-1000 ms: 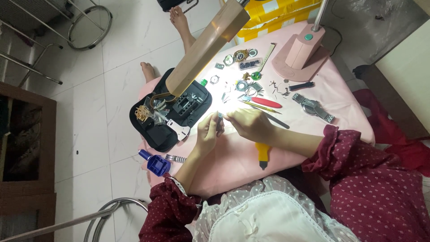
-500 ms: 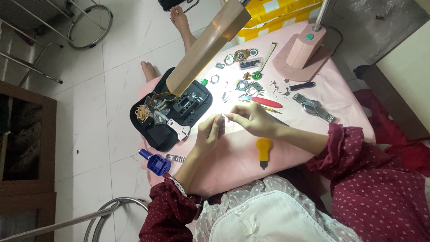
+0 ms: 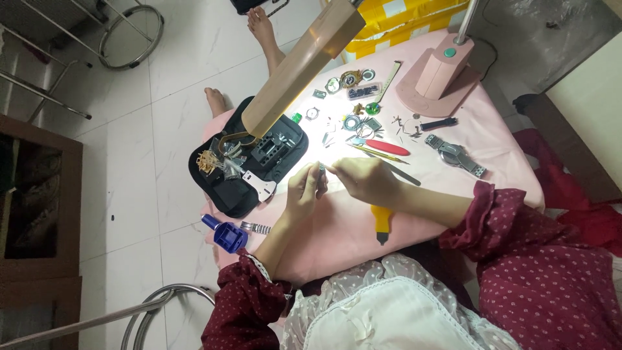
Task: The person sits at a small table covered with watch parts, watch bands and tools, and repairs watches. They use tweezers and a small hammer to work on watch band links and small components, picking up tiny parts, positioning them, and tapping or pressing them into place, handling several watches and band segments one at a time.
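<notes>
We wear a dark red top with tiny white dots. Its sleeves end in frilly cuffs. Our left hand (image 3: pixel 303 192) and right hand (image 3: pixel 367 179) are bare. A white lacy cloth covers our front.

Glaring off pale floor tiles (image 3: pixel 168 84), flanking a dark wooden cabinet (image 3: pixel 39 201) and chrome chair frames (image 3: pixel 133 23).

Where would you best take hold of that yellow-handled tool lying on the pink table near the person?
Probably by the broad yellow handle of the yellow-handled tool, coming down from above with fingers across its width. It lies flat on the pink table, its dark tip pointing toward the person, and the handle is its widest bare part. The right hand and forearm sit just beyond it, so approach from the near side.
</notes>
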